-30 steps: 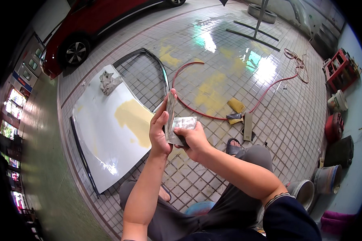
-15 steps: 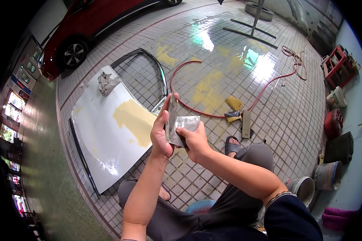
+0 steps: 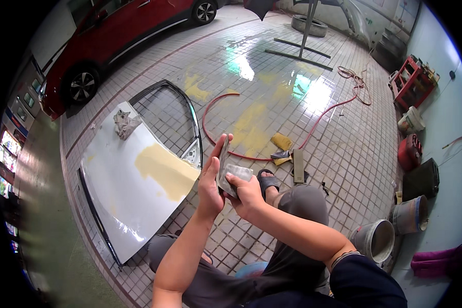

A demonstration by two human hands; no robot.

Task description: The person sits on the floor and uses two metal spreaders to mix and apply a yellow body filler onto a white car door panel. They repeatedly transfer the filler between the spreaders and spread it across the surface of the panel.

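Observation:
My left hand (image 3: pixel 210 187) is closed on a flat grey plate (image 3: pixel 222 159), held upright on edge along its fingers. My right hand (image 3: pixel 249 197) grips a square metal spreader blade (image 3: pixel 241 172) with its thumb on the face, the blade touching the plate. Ahead and left on the floor lies a white car door (image 3: pixel 118 190) with a cream patch of filler (image 3: pixel 159 169) and a crumpled grey rag (image 3: pixel 124 124) on its upper part.
A red hose (image 3: pixel 322 115) loops across the tiled floor past yellow pads (image 3: pixel 281 141) and a long sanding block (image 3: pixel 298 167). A red car (image 3: pixel 102 46) stands back left, a metal stand (image 3: pixel 303 41) behind. Buckets (image 3: pixel 374 241) and red containers (image 3: pixel 409 153) line the right wall.
The view has shifted, so the floor and door sit lower and further left. Both hands remain together; the blade in my right hand has changed angle slightly against the plate.

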